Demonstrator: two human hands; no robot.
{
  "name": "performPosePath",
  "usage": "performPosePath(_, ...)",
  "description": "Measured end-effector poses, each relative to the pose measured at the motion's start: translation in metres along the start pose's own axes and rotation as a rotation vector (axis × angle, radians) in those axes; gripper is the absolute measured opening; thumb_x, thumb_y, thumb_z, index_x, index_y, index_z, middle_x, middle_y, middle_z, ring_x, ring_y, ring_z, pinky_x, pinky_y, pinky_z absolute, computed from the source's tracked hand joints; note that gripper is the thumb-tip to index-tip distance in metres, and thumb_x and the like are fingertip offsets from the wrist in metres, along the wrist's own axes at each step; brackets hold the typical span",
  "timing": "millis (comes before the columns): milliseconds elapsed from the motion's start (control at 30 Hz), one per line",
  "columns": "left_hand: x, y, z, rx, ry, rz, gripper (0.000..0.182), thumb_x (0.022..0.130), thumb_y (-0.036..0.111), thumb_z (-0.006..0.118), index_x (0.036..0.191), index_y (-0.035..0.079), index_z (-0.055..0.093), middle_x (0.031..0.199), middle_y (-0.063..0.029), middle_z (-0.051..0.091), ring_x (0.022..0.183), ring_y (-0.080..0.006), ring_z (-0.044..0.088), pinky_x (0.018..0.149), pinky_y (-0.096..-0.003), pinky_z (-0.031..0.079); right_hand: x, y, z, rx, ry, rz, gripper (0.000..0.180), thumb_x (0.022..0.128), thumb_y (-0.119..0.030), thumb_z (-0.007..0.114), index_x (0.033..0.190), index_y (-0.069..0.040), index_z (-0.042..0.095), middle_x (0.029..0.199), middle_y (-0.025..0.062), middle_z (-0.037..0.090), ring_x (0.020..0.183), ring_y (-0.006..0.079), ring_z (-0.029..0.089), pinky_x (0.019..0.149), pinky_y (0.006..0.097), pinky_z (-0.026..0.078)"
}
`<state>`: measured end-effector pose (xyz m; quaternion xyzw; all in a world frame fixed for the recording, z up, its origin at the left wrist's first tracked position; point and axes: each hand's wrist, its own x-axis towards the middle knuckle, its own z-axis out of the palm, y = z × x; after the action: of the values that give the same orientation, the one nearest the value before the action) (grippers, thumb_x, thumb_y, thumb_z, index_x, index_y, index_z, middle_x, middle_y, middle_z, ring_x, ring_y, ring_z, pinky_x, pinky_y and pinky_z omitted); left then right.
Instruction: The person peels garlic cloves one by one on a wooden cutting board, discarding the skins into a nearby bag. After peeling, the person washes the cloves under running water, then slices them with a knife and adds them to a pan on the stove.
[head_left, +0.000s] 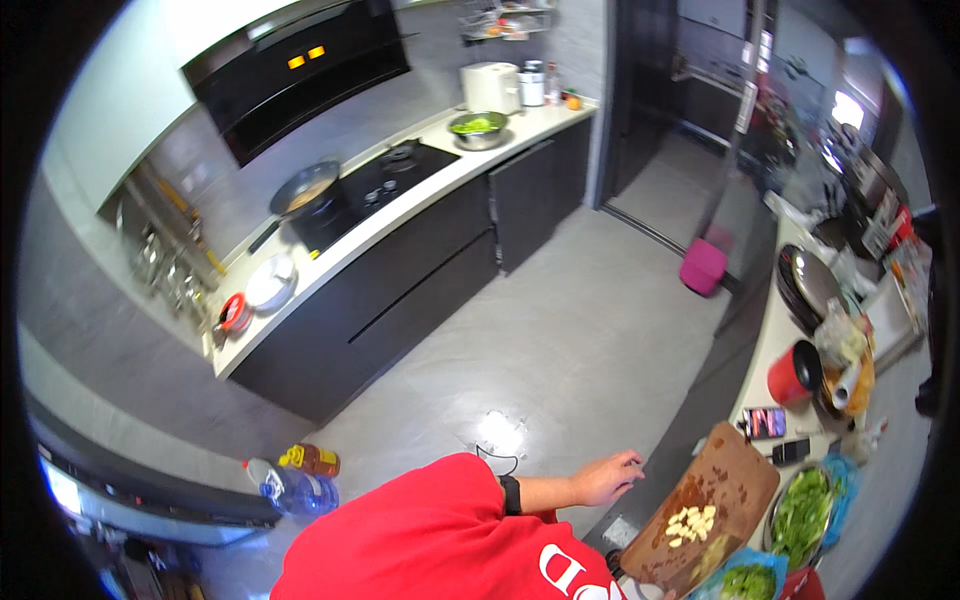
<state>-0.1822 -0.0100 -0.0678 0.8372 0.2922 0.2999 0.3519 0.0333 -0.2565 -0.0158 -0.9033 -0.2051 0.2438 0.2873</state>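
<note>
My left hand (609, 478) hangs over the floor just left of the worktop, with a black band (511, 495) on its wrist. Its fingers are loosely bent and apart, and I see nothing held in them. To its right, a wooden cutting board (739, 469) lies at an angle on the counter, wet and stained. Pale peeled pieces, apparently garlic cloves (691, 524), are heaped on it. At the bottom edge only a sliver of what looks like my right hand (667, 595) shows, so its grip is hidden.
Leafy greens fill a bowl (766, 525) beside the board. A phone (765, 423) and a red canister (793, 373) stand farther along. Across the floor, a wok (307, 187) sits on the black cooktop (405, 176), near a steel bowl (480, 139). Bottles (300, 487) stand on the floor.
</note>
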Motion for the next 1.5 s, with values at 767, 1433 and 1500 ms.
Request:
performPosePath(767, 0.012, 0.009, 0.017, -0.06, -0.135, 0.021, 0.031, 0.079, 0.003, 0.066, 0.11, 0.008, 0.061, 0.121, -0.0158, 0.049, 0.095, -0.0302, 0.058, 0.084, -0.037, 0.05, -0.031, 0.011, 0.03, 0.472, 0.06, 0.196, 0.024, 0.096, -0.027, 0.049, 0.088, -0.004, 0.053, 0.053, 0.001, 0.043, 0.04, 0.0101, 0.043, 0.034, 0.0277, 0.039)
performPosePath(1433, 0.151, -0.013, 0.055, -0.298, -0.54, 0.334, 0.031, 0.082, 0.008, 0.066, 0.112, 0.006, 0.06, 0.122, -0.0167, 0.049, 0.107, -0.0339, 0.055, 0.091, -0.0368, 0.046, -0.055, -0.067, 0.093, 0.961, 0.422, 0.459, 0.022, 0.093, -0.024, 0.057, 0.081, -0.006, 0.05, 0.057, -0.0007, 0.044, 0.042, 0.0106, 0.043, 0.037, 0.027, 0.038)
performPosePath(1500, 0.167, -0.013, 0.067, -0.325, -0.554, 0.366, 0.03, 0.083, 0.009, 0.065, 0.113, 0.006, 0.06, 0.123, -0.0177, 0.049, 0.107, -0.0338, 0.054, 0.093, -0.0378, 0.046, -0.055, -0.072, 0.102, 1.075, 0.449, 0.509, 0.021, 0.093, -0.023, 0.057, 0.081, -0.008, 0.048, 0.057, -0.0015, 0.042, 0.042, 0.0097, 0.042, 0.037, 0.0265, 0.038)
